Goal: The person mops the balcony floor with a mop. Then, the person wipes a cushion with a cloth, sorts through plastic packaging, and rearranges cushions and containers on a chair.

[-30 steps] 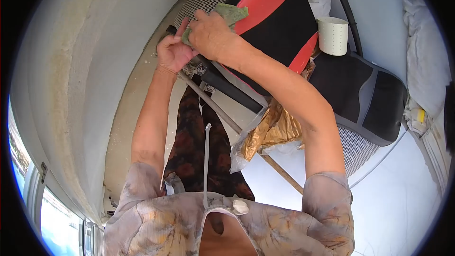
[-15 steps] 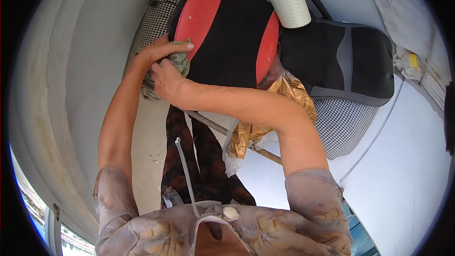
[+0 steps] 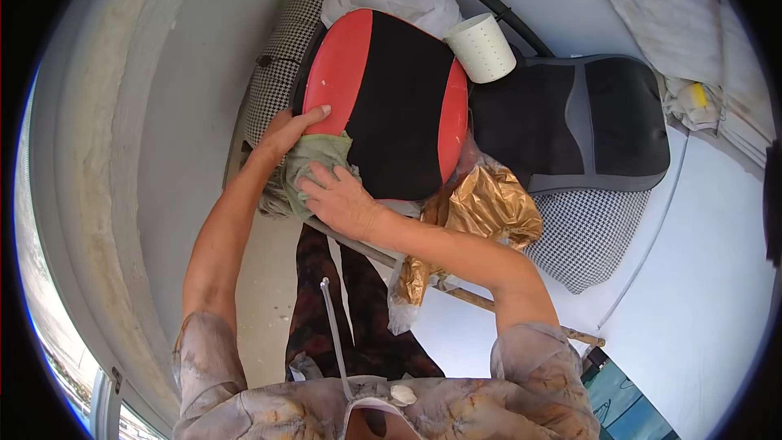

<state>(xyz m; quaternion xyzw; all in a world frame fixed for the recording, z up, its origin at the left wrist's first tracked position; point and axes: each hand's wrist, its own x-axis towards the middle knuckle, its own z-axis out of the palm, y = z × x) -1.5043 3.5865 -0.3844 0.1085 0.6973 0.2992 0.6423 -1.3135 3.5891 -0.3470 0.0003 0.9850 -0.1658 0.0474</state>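
My left hand [image 3: 283, 135] has its thumb on the rounded red-and-black padded seat [image 3: 399, 106]; my right hand's [image 3: 338, 200] fingers rest on the limp green cloth [image 3: 318, 149] at its lower-left edge. I cannot confirm either grip. I judge this a wiping step, calling next for even pressure.

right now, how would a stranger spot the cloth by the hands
Find the big red-and-black cushion. At its lower left edge, the right hand rests on a crumpled cloth. Its pale green sets it apart from the cushion.

Two hands [image 3: 342, 205], one green cloth [image 3: 316, 151], one red-and-black cushion [image 3: 399, 106], one pale container [image 3: 482, 49] in my remote view
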